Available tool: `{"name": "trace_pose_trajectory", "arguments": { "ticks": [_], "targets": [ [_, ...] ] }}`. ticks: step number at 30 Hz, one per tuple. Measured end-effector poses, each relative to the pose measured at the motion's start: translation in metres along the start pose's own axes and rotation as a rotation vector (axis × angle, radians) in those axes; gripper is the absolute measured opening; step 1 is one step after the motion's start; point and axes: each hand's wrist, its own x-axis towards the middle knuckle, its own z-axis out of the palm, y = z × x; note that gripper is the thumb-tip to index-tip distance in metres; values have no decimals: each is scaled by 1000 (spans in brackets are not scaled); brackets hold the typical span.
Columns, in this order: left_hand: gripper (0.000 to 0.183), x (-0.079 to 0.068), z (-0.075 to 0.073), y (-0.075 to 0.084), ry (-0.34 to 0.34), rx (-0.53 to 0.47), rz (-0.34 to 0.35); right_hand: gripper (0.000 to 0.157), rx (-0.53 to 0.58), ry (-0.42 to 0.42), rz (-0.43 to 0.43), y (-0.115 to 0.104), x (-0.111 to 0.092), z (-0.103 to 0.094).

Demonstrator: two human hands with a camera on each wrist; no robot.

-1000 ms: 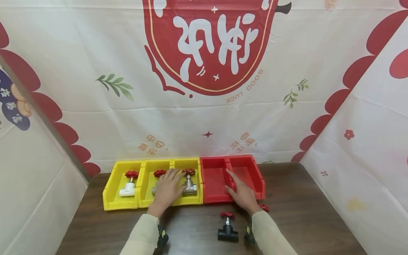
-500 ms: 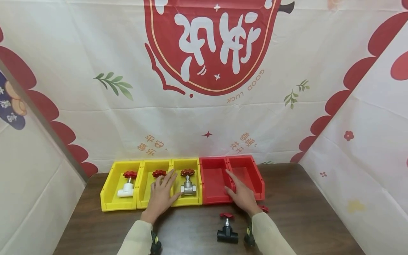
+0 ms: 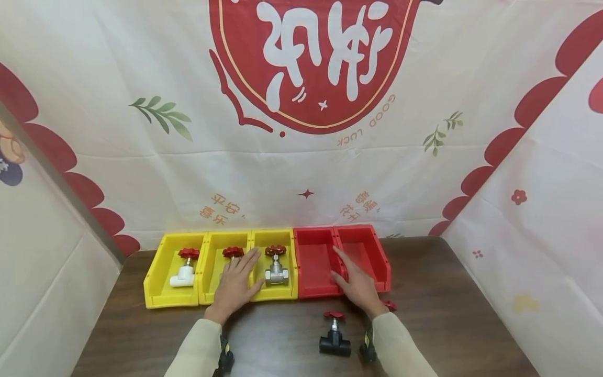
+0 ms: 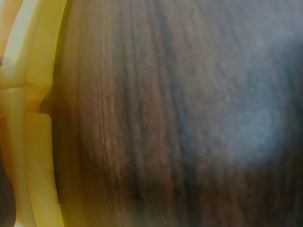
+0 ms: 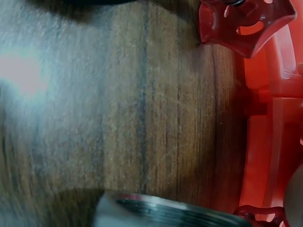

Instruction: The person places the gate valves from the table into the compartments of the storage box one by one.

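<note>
My left hand (image 3: 234,285), fingers spread and nearly straight, lies over the front of the middle yellow bin and its right divider. Under it a valve with a red handwheel (image 3: 233,252) is mostly hidden. Just right of the fingers, a silver metal valve (image 3: 276,274) stands in the right yellow bin. My right hand (image 3: 359,285) is at the divider between two red bins (image 3: 316,262), thumb apart from the straight fingers, holding nothing visible. On the table before it stands a black valve (image 3: 335,343); another red handwheel (image 3: 390,305) peeks out behind my right wrist.
In the left yellow bin (image 3: 171,300) is a white valve (image 3: 183,276). The bins form one row along the rear of the brown wooden table (image 3: 278,345). Printed cloth (image 3: 264,178) hangs behind and at both sides. A threaded metal end (image 5: 161,210) shows low in the right wrist view.
My left hand has shifted left, off the silver valve and onto the middle yellow bin. My right hand has stayed at the red bins. The head view has tilted slightly.
</note>
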Motion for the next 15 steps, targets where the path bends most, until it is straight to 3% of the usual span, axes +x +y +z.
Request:
{"name": "trace_pose_trajectory", "arguments": {
  "ticks": [9,15],
  "targets": [
    [73,4,-4,0,-4,-17,4,87,-3,-17,-56,-3,3,-7],
    [76,0,-2,2,-50,-41,-36,87,24,-61,-33,-4,-2,-8]
  ]
}}
